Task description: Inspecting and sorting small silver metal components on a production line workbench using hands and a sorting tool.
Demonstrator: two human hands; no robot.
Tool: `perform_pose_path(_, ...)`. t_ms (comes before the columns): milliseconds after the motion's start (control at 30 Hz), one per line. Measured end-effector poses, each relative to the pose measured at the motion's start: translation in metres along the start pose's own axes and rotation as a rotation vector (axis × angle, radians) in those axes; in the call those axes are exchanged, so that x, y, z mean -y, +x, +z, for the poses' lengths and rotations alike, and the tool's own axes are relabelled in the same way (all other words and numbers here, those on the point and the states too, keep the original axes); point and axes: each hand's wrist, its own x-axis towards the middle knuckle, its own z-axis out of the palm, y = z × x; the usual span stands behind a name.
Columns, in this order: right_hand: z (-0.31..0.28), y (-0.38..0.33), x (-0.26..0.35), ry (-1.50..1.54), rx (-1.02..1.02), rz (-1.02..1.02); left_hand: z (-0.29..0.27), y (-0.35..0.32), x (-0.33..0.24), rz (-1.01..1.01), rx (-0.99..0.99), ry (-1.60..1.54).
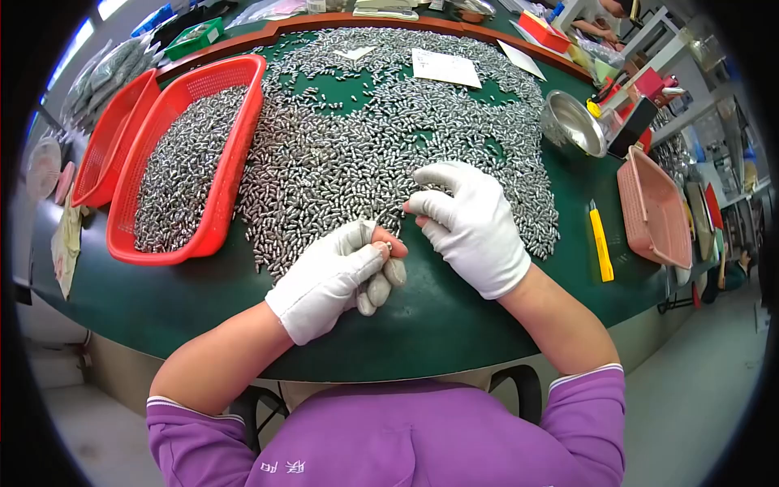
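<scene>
Both my hands wear white gloves with some bare fingertips. Closed in front of the heap, my left hand (341, 272) pinches a small shiny metal part (389, 246) between thumb and forefinger; its other fingers are curled, with greyed glove tips. My right hand (471, 223) is just to the right and slightly farther away, over the near edge of the pile. Its thumb and fingers are bent together, and what lies between them is too small to make out. Many small silvery cylindrical metal parts (341, 158) cover the green tabletop (454, 333) beyond my hands.
A red plastic basket (253, 105) full of such parts stands left, beside another red basket (105, 154). At right are a metal bowl (578, 122), a yellow utility knife (600, 243) and a pink basket (661, 215). Paper slips (446, 68) lie on the pile. A person works far right.
</scene>
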Motion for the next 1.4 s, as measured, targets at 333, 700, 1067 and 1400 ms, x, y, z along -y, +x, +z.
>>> perform_pose_path(333, -0.002, 0.001, 0.001, -0.096, 0.035, -0.094, 0.003, -0.001, 0.001, 0.046, 0.003, -0.219)
perform_pose_path(700, 0.0, -0.001, -0.002, -0.12, 0.038, -0.055, 0.0, -0.001, 0.003, 0.042, 0.019, -0.259)
perform_pose_path(1067, -0.001, 0.002, 0.005, 0.133, -0.041, -0.135, 0.007, -0.003, -0.004, 0.005, -0.031, -0.065)
perform_pose_path(1400, -0.001, 0.008, 0.013, 0.325, -0.139, -0.235, 0.01, -0.003, -0.004, -0.015, -0.067, -0.004)
